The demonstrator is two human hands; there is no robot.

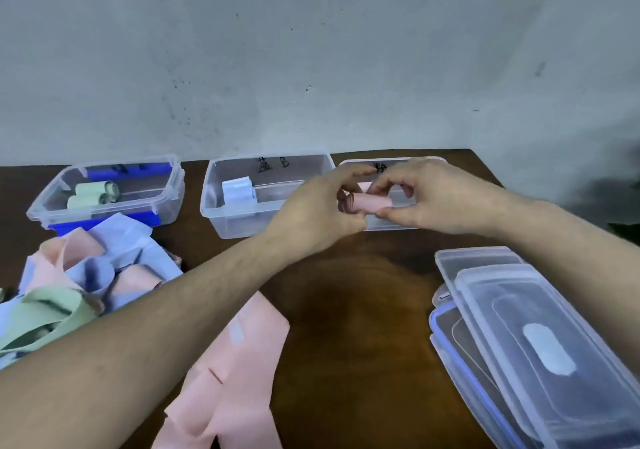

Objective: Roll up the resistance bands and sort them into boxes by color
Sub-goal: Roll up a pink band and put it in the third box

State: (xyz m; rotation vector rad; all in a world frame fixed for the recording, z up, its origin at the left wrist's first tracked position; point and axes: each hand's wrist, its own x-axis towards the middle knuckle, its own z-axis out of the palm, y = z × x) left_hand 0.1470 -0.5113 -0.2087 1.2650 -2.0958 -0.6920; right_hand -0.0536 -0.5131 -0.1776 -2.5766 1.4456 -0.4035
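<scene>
flat pink bands (239, 362) lie nearest on the desk (360, 310), while farther back the rolled pink band (369, 203) is held level above the front rim of the right clear box (391, 222), the left hand (322, 206) gripping its left end and the right hand (426, 196) pinching its right end. beside that stand the middle box (242, 227) with a pale blue roll (239, 189) and the blue-lidded box (104, 189) with green rolls (90, 194). a loose pile of bands (86, 272) sits left, stacked lids (519, 327) right.

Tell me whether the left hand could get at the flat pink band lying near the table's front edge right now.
Probably not at once: the left hand and right hand both pinch the pink roll. Nothing covers the flat pink band except the left forearm above it.
</scene>
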